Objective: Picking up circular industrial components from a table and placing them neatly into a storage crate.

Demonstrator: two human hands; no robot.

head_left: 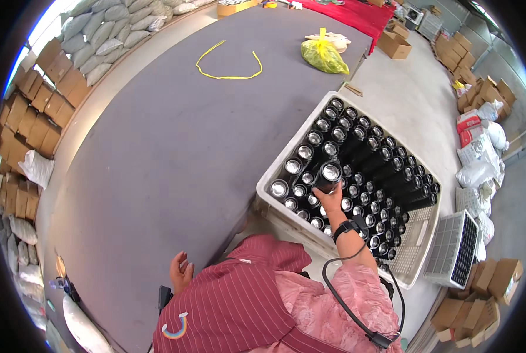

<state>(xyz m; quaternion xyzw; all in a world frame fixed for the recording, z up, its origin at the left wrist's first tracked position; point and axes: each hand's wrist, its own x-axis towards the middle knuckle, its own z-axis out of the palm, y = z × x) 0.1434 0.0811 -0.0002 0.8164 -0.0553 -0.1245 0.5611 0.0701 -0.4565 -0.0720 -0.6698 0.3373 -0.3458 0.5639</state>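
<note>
My right hand (pixel 330 195) is closed round a black cylinder with a shiny silver round end (pixel 331 172), raised above others of its kind. Below and around it stand many such black cylinders (pixel 293 166) in rows, filling most of a large white plastic crate (pixel 265 183). In the crate's middle they sit lower than along the far side. Over the near edge of the grey table, my left hand (pixel 181 270) holds nothing, its fingers loosely bent and apart. A black band with a cable circles my right wrist.
On the grey table (pixel 157 147) lie a yellow strap (pixel 230 77) and a tied yellow bag (pixel 325 56). A second white crate (pixel 448 247) stands on the floor beyond the first. Cardboard boxes (pixel 480 300) and sacks line both sides. A black cable (pixel 333 294) hangs by my right arm.
</note>
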